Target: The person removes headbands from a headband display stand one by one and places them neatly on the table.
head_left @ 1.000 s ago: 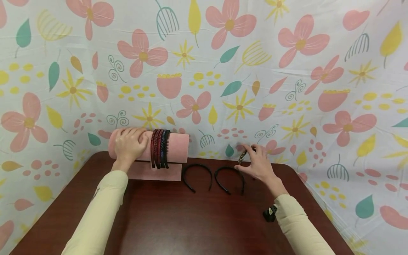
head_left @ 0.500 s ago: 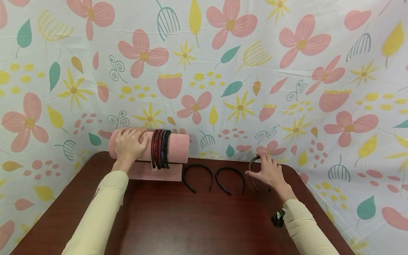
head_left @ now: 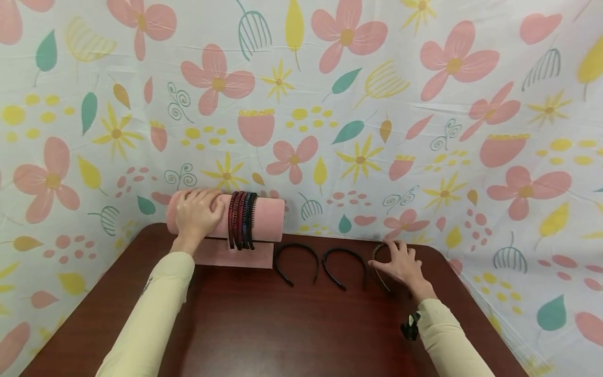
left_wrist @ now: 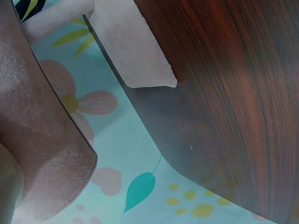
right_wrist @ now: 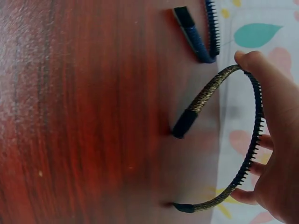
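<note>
In the head view my left hand (head_left: pixel 195 214) rests over the left end of a pink plush headband stand (head_left: pixel 269 219), its fingers curled over the roll. Several dark red, black and blue toothed headbands (head_left: pixel 242 220) hang on that roll, right of the hand. At the far right of the table, my right hand (head_left: pixel 404 264) holds a gold and black toothed headband (right_wrist: pixel 211 91) between thumb and fingers. In the right wrist view its two dark tips point to the tabletop; whether they touch it, I cannot tell. The left wrist view does not show the left fingers.
Two dark headbands, a left one (head_left: pixel 298 246) and a right one (head_left: pixel 346 251), lie on the brown table (head_left: pixel 301 324) between the stand and my right hand. The table's back edge meets a flower-printed cloth (head_left: pixel 301 125).
My right hand has moved right and lower, bringing the gold and black headband down towards the table beside the two dark ones. My left hand has stayed on the stand.
</note>
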Available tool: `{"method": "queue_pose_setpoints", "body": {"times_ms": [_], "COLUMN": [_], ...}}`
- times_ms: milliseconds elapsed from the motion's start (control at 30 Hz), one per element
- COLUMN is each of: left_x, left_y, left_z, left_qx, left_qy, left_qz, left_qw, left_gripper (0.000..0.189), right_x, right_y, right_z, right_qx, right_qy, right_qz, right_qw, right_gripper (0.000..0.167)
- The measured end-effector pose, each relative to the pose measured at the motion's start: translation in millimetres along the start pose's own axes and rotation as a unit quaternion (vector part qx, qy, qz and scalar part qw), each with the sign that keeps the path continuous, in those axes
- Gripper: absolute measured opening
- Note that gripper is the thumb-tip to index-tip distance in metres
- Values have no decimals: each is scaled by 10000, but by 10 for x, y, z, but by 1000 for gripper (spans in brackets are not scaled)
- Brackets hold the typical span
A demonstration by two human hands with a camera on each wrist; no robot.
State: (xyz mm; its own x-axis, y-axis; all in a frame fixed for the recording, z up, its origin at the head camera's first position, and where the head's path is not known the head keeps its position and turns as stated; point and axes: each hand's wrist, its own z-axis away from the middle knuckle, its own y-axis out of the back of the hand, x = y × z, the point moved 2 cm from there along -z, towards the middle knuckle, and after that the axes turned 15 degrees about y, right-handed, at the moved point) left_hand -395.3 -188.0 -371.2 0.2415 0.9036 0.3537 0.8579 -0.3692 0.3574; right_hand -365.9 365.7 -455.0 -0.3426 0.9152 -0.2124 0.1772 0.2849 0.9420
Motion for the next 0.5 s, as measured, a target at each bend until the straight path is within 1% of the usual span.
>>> {"method": "queue_pose_setpoints", "body": {"times_ms": [200, 367, 500], "left_x": [9, 5, 1], "left_y": [1, -9, -4], "left_z": [-8, -2, -5], "left_qx": [13, 117, 166], "left_qy": [-46, -88, -93], "left_qz": [-71, -41, -60], "left_qw": [10000, 9999, 9998], "left_gripper": [37, 36, 36], "right_x": [79, 130, 144], "right_y": [-141, -249, -318], "right_z": [41, 65, 46], "right_qx": [-81, -118, -146], "right_qy": [-129, -225, -242], "right_qz": [-174, -188, -159], "right_qw": [9997, 9995, 9995], "right_gripper": [89, 88, 87]}}
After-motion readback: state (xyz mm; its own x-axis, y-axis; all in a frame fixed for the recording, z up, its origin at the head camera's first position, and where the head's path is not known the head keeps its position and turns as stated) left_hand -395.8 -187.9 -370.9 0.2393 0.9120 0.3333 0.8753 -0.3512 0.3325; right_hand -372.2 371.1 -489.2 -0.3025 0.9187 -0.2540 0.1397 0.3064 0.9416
